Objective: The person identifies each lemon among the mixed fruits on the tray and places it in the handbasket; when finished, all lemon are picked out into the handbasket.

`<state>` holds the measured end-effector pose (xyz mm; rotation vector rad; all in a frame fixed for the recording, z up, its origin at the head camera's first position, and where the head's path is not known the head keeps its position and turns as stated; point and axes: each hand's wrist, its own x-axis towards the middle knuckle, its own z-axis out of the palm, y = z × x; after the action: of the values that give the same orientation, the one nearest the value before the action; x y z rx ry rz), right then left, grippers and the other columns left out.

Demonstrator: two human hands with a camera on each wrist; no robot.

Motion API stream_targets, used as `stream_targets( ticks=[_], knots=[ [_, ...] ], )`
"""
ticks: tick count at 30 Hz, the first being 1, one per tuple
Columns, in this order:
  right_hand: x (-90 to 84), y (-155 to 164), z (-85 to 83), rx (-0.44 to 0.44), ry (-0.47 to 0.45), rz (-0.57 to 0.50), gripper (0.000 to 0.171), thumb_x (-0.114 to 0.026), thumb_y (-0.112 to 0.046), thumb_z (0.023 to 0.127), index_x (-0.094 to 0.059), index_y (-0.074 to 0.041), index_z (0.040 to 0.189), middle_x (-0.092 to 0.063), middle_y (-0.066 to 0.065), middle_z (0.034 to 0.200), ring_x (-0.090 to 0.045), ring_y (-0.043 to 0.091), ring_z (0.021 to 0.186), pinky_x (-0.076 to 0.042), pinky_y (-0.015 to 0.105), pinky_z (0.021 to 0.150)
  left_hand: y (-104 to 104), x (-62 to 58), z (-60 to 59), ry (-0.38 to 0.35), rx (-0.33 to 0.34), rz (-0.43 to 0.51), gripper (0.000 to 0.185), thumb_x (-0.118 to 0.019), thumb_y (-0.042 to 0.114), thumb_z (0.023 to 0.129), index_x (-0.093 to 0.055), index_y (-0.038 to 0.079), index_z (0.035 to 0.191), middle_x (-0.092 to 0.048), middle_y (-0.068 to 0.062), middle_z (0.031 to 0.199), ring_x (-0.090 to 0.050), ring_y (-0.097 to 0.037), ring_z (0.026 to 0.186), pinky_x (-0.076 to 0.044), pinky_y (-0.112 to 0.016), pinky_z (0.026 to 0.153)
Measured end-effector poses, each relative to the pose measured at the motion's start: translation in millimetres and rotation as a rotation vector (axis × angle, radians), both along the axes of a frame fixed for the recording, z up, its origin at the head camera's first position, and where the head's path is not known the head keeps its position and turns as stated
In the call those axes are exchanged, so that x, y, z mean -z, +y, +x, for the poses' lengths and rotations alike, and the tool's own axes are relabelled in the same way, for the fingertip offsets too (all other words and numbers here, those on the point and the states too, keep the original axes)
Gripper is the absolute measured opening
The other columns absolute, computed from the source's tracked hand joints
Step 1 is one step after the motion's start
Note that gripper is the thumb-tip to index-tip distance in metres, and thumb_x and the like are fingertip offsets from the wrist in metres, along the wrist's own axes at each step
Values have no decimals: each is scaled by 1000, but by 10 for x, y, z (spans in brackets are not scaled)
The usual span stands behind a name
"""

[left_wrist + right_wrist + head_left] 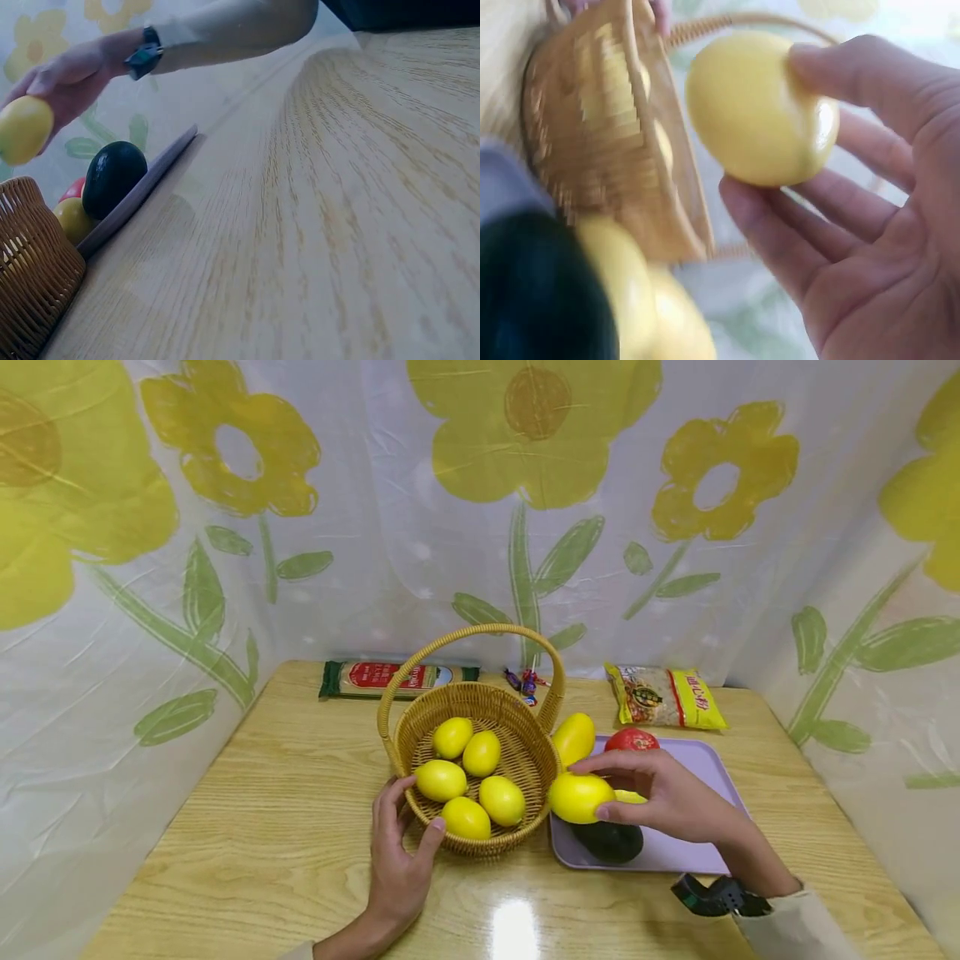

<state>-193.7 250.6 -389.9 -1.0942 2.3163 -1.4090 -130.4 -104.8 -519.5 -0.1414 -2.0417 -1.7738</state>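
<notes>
Between the thumb and fingers of my right hand (660, 793) is a yellow lemon (581, 798), held up at the right rim of the wicker basket (517, 718). The right wrist view shows this lemon (757, 109) large, pinched clear of the basket. Several lemons (466, 818) lie inside the basket, mostly toward its left and near side. My left hand (401, 860) holds the basket's near left side, fingertips and thumb over the rim. In the left wrist view the basket's woven wall (34, 277) shows at lower left.
Right of the basket a lavender tray (686, 856) carries a dark green oval fruit (611, 843), a red fruit (632, 740) and yellow fruit (574, 739). Behind are a noodle packet (360, 678), wrapped candies (528, 683) and a yellow bag (667, 696). The basket's tall handle (480, 628) arches over it.
</notes>
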Motion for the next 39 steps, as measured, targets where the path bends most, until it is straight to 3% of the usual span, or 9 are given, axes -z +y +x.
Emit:
stream_targets(
  ticks=[5,11,17,20,22,26,31,35,39],
  knots=[
    [-52,-411,-144,-129,62,120,43,-77,-18,105,-69,-15,147,-74,3,142,-72,16,122,-62,32,104,6,1,0,1,0,1,65,-72,7,103,-42,-1,159,-35,-22,168,-34,-35,159,-33,-11,123],
    [-47,-827,-226,-133,139,293,43,-80,-29,103,-73,-19,144,-75,-8,138,-70,9,112,-62,33,99,-3,2,0,7,-13,-14,65,-72,7,102,-42,-1,159,-35,-21,168,-35,-35,158,-33,-11,123],
    [71,-1203,-200,-154,168,312,41,-85,-23,98,-77,-16,138,-78,-6,133,-71,7,101,-63,26,89,-10,-3,16,0,-14,-22,64,-71,8,103,-42,-1,159,-35,-21,168,-32,-35,160,-33,-10,122],
    [128,-1318,-165,-132,187,306,38,-84,-21,98,-78,-17,135,-79,-6,131,-72,5,105,-63,25,92,-6,-4,20,-3,-10,-18,63,-71,8,103,-43,-1,158,-35,-21,168,-34,-32,159,-34,-11,122],
    [159,-1347,-138,-118,148,278,36,-84,-21,99,-78,-17,135,-79,-7,133,-73,6,113,-63,26,97,0,-2,21,-3,-10,-13,63,-72,6,103,-43,-1,158,-36,-21,167,-37,-29,156,-35,-11,122],
    [223,-1250,-96,-115,66,173,38,-83,-21,100,-77,-15,137,-77,-4,136,-73,16,125,-62,35,106,9,4,18,6,-11,-5,63,-72,3,101,-44,-1,157,-38,-21,166,-39,-26,154,-36,-12,122],
    [311,-871,-73,-113,-28,-41,37,-79,-12,102,-74,-8,139,-75,14,140,-73,29,126,-61,49,109,9,5,6,19,-11,-8,63,-71,2,101,-44,-1,158,-38,-22,166,-38,-29,156,-35,-12,123],
    [366,-442,-72,-101,-120,-196,40,-72,3,102,-71,-1,141,-71,21,143,-71,27,131,-59,47,112,6,4,1,19,-12,-8,63,-71,2,101,-44,-2,158,-38,-22,165,-37,-32,157,-34,-12,123],
    [383,-7,-45,-37,-183,-247,42,-69,7,102,-67,3,144,-72,15,145,-70,22,134,-58,42,114,4,2,0,11,-13,-7,63,-71,3,101,-44,-1,158,-38,-21,166,-36,-33,157,-34,-11,123]
  ],
)
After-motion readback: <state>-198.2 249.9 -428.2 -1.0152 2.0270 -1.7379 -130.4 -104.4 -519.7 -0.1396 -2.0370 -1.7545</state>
